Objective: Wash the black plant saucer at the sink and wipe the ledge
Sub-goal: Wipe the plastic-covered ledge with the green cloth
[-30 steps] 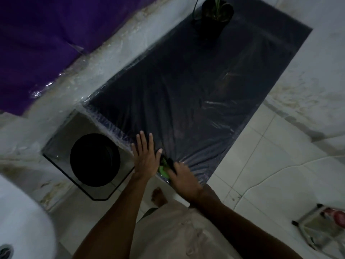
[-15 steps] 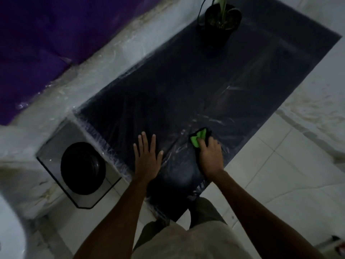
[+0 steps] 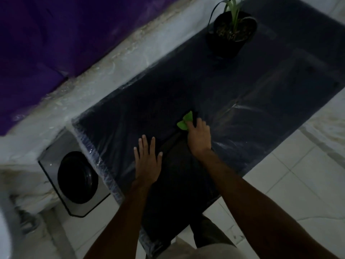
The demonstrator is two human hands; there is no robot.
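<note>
A dark ledge (image 3: 252,86) covered in clear plastic film runs from near me to the far right. My right hand (image 3: 199,137) presses a green and black cloth (image 3: 186,121) onto the middle of the ledge, fingers curled over it. My left hand (image 3: 147,161) lies flat on the ledge near its left end, fingers spread. The black plant saucer (image 3: 77,177) sits on a small grey stand (image 3: 50,161) just left of the ledge, untouched.
A black pot with a green plant (image 3: 232,32) stands at the far end of the ledge. A purple sheet (image 3: 65,34) hangs on the wall behind. White floor tiles (image 3: 298,184) lie to the right. A white basin edge (image 3: 3,236) shows at the lower left.
My right hand has slid the cloth away from the near edge toward the middle of the ledge. My left hand stays flat in the same spot.
</note>
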